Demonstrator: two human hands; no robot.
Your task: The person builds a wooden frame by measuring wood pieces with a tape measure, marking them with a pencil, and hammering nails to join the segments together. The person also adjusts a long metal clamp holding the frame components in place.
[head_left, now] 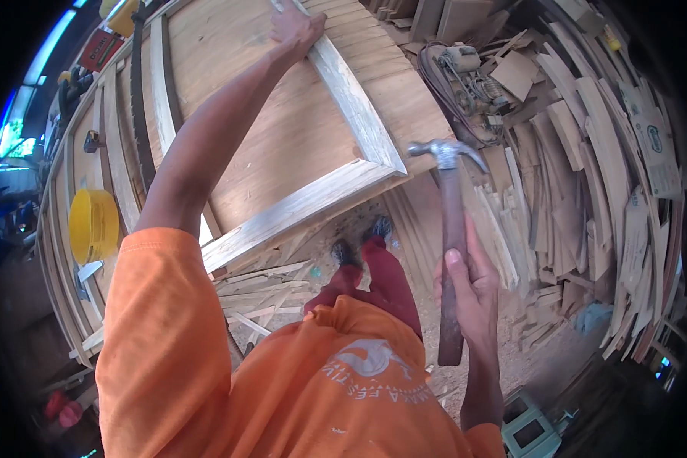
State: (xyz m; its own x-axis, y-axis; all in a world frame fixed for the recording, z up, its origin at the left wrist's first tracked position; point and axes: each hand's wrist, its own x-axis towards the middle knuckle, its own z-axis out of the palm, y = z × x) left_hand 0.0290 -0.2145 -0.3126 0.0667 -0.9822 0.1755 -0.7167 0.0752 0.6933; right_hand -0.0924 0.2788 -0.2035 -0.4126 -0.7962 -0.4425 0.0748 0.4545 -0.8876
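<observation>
**Hammer [450, 210] in your right hand [472, 281], left hand [294, 29] at the wooden frame [351, 98]**

Your right hand is closed around the dark handle of the hammer, with your thumb lying along it. The metal head [444, 154] is up, beyond your fist, and it is seen just beside the near right corner of the frame. Its striking face is turned to the left, toward this corner, and its claw to the right. The head appears apart from the wood.

Your left arm stretches far over the work. Your left hand lies on the right rail of the frame, at the upper edge of the view. I cannot tell if its fingers grasp the rail or only press on it.

The pale frame lies flat on the large worktable [393, 76], in front of you, and light brown plywood [244, 141] shows inside it. Its near rail meets the right rail at the corner close to the hammer.

On the left stands a yellow container [94, 227]. To the right, many wood offcuts [580, 179] are heaped, and near them lies a grey machine [462, 59] with cables. Below the table, thin wooden strips [259, 298] lie on the floor near your shoes [382, 227].
</observation>
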